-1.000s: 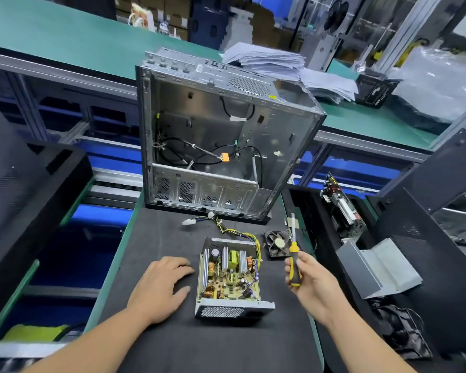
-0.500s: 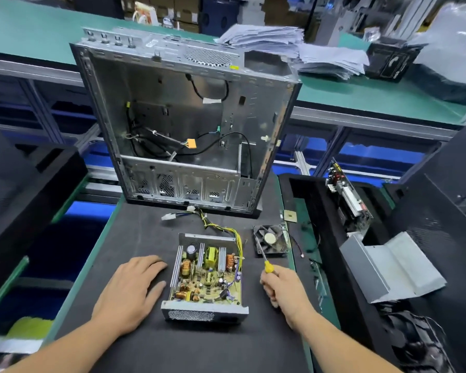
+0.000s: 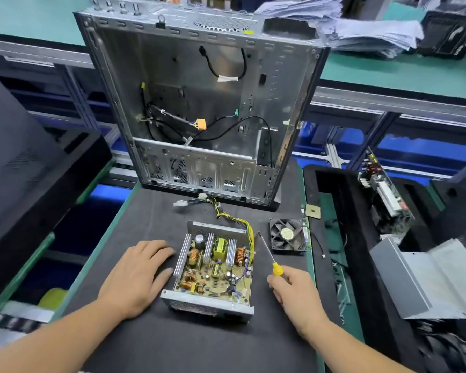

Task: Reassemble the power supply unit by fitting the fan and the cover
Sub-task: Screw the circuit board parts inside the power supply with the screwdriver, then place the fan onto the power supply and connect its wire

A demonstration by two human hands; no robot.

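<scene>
left hand [image 3: 135, 275] lying spread flat on the desk [image 3: 135, 222], just left of the open power supply unit [image 3: 213, 270] | right hand [image 3: 296, 294] pinching the screwdriver [image 3: 269, 255] handle | fan [image 3: 288, 236] lying near the desk's right edge | cover [image 3: 425, 281] sitting off the desk, right

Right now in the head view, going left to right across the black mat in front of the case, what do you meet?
Left hand → open metal power supply unit with exposed circuit board → yellow-handled screwdriver in the right hand → square black fan.
</scene>
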